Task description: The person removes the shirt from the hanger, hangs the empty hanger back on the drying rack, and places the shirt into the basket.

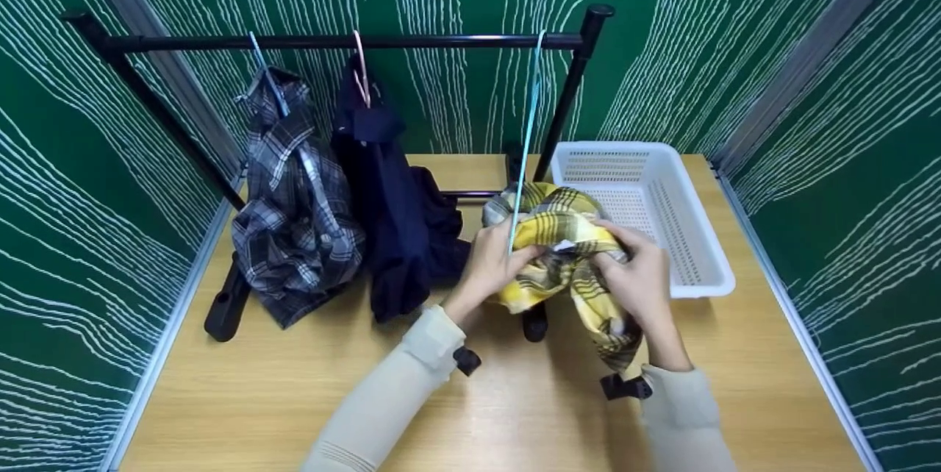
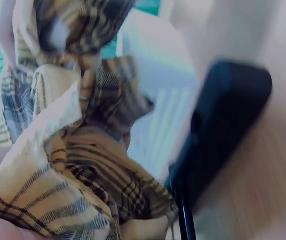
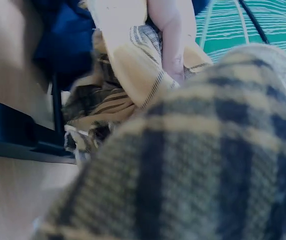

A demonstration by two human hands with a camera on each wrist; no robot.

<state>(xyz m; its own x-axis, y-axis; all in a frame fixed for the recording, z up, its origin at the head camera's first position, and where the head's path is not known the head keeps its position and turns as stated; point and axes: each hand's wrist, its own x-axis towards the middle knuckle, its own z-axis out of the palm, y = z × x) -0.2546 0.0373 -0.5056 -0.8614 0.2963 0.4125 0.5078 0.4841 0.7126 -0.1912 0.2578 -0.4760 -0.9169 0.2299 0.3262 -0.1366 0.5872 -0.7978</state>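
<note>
A yellow and black plaid shirt is bunched between both hands at the right end of the rack. A teal hanger hooks over the bar and runs down to the shirt; its lower part is hidden by cloth and the left hand. My left hand grips the shirt's left side beside the hanger. On the other side my right hand pinches the cloth between thumb and fingers, with a loose part dangling below. Folds of the shirt fill much of the left wrist view, and plaid cloth covers much of the right wrist view.
From the black rack also hang a dark plaid shirt on a blue hanger and a navy garment on a pink one. A white perforated basket stands behind the right hand. Rack feet rest on the wooden table.
</note>
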